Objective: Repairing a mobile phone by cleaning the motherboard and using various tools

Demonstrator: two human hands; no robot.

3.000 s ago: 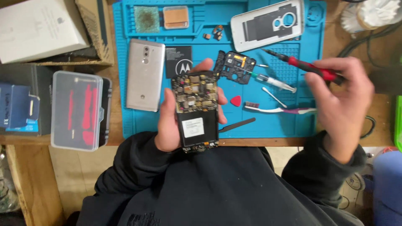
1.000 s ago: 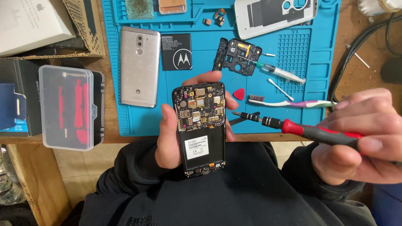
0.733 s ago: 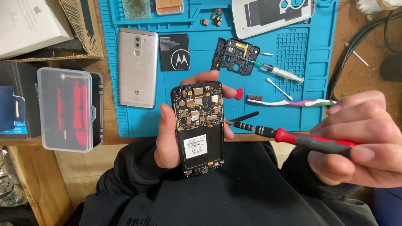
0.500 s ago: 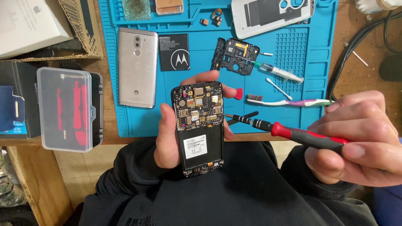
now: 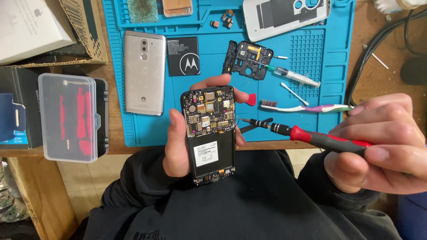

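Observation:
My left hand [image 5: 178, 142] grips an opened phone [image 5: 208, 133] with its circuit board and black battery bay exposed, held upright above my lap at the table's front edge. My right hand [image 5: 382, 146] is closed around a red-and-black screwdriver [image 5: 311, 137]. Its thin tip points left and reaches the phone's right edge, beside the circuit board. My left fingertips wrap round the phone's top and right side.
A blue work mat [image 5: 231, 58] carries a silver phone [image 5: 143, 73], a black battery [image 5: 183, 56], a black inner frame [image 5: 247, 58], a syringe [image 5: 291, 75], a toothbrush [image 5: 307, 107], a red pick [image 5: 251, 99] and a white back cover [image 5: 284, 13]. A clear tool case [image 5: 71, 116] and boxes lie left; black cables [image 5: 378, 40] right.
My right hand has brought the screwdriver from over the mat down and leftward until its tip meets the phone's right edge. The left hand keeps the phone almost still.

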